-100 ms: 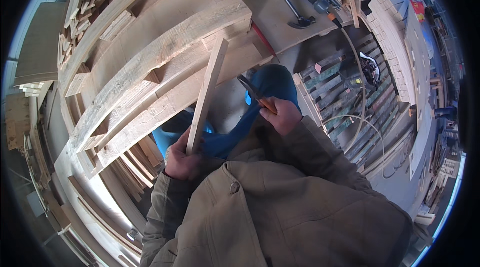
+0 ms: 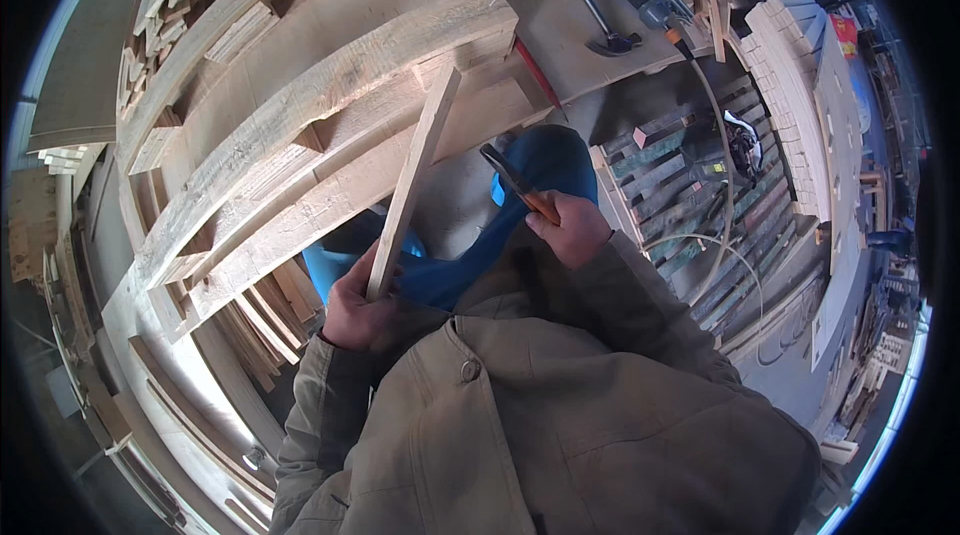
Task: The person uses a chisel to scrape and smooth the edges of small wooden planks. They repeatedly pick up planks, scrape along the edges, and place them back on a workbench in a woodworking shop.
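My left hand (image 2: 357, 310) is closed around the lower end of a narrow wooden strip (image 2: 415, 180). The strip slants up and away, its far end overlapping the near side of a pallet-like timber frame (image 2: 330, 100) in the picture. In my right hand (image 2: 575, 232) is a pair of pliers (image 2: 516, 180) with dark jaws and orange handles, held above my blue-clad knee. The jaws point up and left, apart from the strip. My right fingers wrap the handles and partly hide them.
A hammer (image 2: 612, 41) lies on the board at the far side, near a red bar (image 2: 537, 75). To the right are a slatted pallet (image 2: 650, 180), a hose (image 2: 727, 150) and stacked pale timber (image 2: 785, 85). Scrap wood (image 2: 185, 0) is heaped at far left.
The pliers have tilted slightly, their jaws moving a little right and down. Both hands keep their hold, and the view has shifted a little.
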`<state>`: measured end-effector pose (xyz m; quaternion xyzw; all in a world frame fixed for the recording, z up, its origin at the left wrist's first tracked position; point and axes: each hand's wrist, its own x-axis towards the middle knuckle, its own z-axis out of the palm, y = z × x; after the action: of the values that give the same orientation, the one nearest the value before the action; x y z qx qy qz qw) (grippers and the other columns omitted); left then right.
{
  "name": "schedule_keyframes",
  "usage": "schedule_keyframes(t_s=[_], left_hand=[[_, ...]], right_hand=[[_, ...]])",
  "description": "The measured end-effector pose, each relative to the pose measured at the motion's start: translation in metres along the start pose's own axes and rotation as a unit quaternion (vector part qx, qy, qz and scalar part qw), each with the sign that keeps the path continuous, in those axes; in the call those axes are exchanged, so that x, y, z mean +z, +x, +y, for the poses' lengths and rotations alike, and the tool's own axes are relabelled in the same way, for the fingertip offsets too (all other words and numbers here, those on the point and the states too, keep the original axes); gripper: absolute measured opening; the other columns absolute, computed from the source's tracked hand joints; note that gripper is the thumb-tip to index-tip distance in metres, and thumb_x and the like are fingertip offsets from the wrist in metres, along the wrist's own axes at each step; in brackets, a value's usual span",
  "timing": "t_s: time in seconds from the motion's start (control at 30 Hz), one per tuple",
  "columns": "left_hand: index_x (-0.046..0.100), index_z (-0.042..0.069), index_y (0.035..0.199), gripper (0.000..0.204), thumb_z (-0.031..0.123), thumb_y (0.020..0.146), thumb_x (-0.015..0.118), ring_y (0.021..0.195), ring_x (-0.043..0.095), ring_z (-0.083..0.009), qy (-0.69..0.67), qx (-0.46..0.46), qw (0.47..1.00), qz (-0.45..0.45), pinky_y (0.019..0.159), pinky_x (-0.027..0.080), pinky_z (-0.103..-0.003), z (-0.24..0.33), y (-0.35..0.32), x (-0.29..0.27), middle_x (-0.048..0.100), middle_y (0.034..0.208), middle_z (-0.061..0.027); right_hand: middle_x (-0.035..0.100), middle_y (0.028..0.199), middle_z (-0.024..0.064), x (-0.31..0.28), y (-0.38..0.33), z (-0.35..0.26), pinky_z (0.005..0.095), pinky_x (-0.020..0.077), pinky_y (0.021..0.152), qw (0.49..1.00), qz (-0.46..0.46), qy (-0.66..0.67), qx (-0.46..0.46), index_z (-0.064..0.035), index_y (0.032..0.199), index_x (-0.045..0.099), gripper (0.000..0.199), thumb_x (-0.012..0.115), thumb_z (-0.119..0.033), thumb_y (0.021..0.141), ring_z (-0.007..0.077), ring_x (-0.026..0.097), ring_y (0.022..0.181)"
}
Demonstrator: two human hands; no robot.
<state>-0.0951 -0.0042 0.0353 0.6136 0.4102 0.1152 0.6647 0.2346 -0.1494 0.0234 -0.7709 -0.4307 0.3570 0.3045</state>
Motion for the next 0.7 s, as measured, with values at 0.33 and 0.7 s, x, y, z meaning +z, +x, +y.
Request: schedule_keyframes(t_s=[0.33,0.7], left_hand=[[0.051,0.008,0.157,0.086,-0.004,0.074,0.066,0.099,0.063,-0.0121,0.025,0.019,0.999,0.017,0.091,0.053,-0.03,-0.004,-0.006,-0.01,0.068,0.116,-0.0041],[0.049,0.01,0.159,0.089,-0.007,0.072,0.058,0.103,0.062,-0.0115,0.048,0.041,0.998,-0.026,0.093,0.052,-0.029,-0.016,-0.006,-0.01,0.068,0.116,-0.0035]], right_hand=[[0.069,0.112,0.0217,-0.006,0.0,-0.008,0.0506,0.0549,0.088,0.981,-0.01,-0.191,-0.025,-0.0019,0.123,0.066,0.037,0.07,-0.027,0.097,0.0441,0.068,0.102],[0.072,0.103,0.0235,0.011,0.018,-0.002,0.0513,0.0539,0.087,0.994,-0.017,-0.104,0.005,-0.0021,0.111,0.071,0.032,0.072,-0.03,0.094,0.0451,0.068,0.101]])
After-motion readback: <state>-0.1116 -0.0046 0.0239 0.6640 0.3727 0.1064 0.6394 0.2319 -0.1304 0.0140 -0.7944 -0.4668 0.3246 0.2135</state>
